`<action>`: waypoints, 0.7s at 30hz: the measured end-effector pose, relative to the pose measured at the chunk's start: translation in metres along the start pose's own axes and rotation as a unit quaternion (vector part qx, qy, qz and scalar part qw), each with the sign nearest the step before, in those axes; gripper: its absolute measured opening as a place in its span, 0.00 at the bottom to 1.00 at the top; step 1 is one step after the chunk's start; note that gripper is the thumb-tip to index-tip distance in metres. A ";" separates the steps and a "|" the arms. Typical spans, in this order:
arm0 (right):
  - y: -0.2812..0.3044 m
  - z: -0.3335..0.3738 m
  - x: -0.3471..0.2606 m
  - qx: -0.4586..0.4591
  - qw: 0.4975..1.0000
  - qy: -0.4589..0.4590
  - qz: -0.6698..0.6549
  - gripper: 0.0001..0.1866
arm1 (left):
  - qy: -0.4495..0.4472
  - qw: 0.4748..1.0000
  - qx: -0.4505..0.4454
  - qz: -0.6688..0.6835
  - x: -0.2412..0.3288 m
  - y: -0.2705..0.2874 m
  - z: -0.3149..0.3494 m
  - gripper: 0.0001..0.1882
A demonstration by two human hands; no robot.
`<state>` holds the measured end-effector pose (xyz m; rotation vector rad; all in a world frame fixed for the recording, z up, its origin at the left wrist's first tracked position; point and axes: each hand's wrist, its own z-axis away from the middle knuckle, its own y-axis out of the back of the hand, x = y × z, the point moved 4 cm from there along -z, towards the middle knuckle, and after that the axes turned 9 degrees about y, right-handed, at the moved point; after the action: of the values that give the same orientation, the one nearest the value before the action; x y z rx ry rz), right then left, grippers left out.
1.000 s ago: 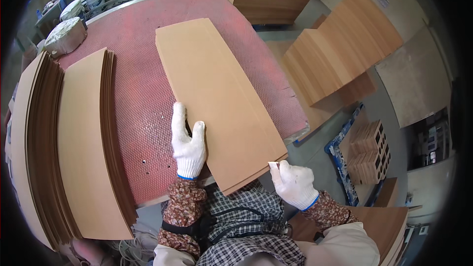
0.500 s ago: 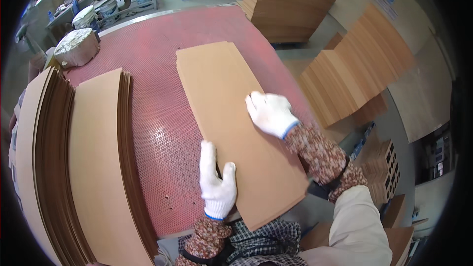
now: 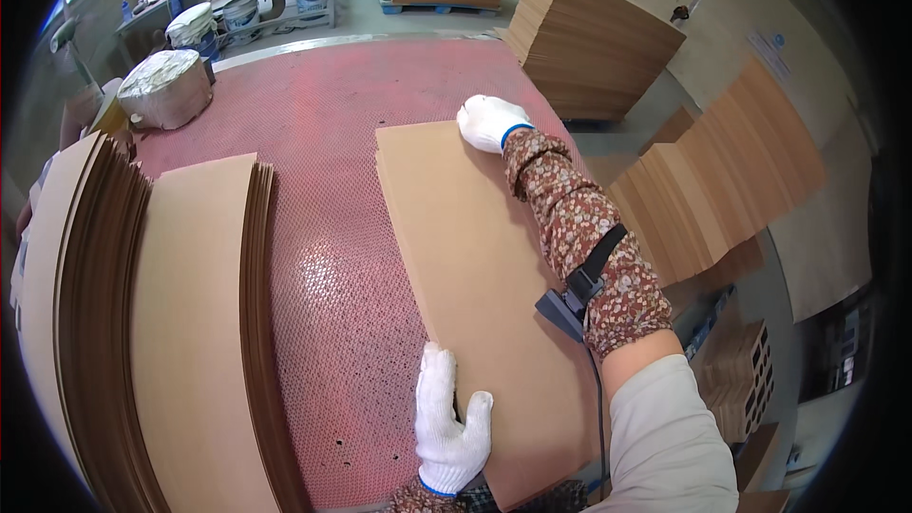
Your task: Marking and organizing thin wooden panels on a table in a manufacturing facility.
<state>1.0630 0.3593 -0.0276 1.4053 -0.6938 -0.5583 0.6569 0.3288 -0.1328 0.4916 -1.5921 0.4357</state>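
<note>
A short pile of long, thin brown board sheets (image 3: pixel 475 247) lies in front of me on a red, mesh-textured tabletop (image 3: pixel 332 294). My left hand (image 3: pixel 451 427), in a white knit glove, rests at the pile's near left edge. Its fingers stretch along that edge, and the thumb stands apart over the top sheet. Across the pile reaches my right arm in a flowered sleeve. At the far right corner my right hand (image 3: pixel 494 123), also gloved, has its fingers curled over the sheets' edge; the fingertips are partly hidden.
Two taller stacks of brown boards (image 3: pixel 190 323) (image 3: pixel 81 304) stand along the left. A foil-wrapped round bundle (image 3: pixel 166 88) sits at the far left corner. Beyond the table are large board stacks (image 3: pixel 594 43), a leaning board pile (image 3: pixel 722 171) and several buckets (image 3: pixel 239 14).
My right hand has moved away from me, from the pile's right side to its far right corner. My left hand stays at the near left edge. The whole view has shifted slightly.
</note>
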 end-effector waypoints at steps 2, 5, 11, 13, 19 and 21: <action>-0.003 -0.013 0.005 -0.022 0.999 -0.007 -0.027 0.22 | -0.010 1.000 -0.002 -0.017 0.002 0.002 -0.002 0.39; -0.004 0.002 -0.007 -0.018 1.000 0.015 0.010 0.21 | -0.006 1.000 -0.018 -0.012 -0.005 0.002 -0.001 0.39; -0.012 0.070 -0.009 0.026 0.999 -0.035 -0.002 0.21 | -0.005 0.999 -0.024 0.022 -0.009 -0.003 -0.007 0.39; -0.013 0.112 -0.021 0.020 1.000 -0.021 0.004 0.21 | -0.008 0.999 -0.020 0.031 -0.012 -0.003 -0.005 0.39; -0.029 0.242 -0.037 0.012 0.999 -0.044 -0.022 0.22 | 0.007 0.998 -0.020 0.053 -0.011 -0.004 -0.015 0.38; -0.027 0.294 -0.038 0.013 0.998 -0.054 -0.019 0.20 | 0.009 0.997 -0.024 0.074 -0.011 -0.012 -0.016 0.38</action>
<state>0.8250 0.1816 -0.0499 1.4230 -0.7636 -0.6601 0.6777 0.3282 -0.1427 0.3333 -1.6231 0.5106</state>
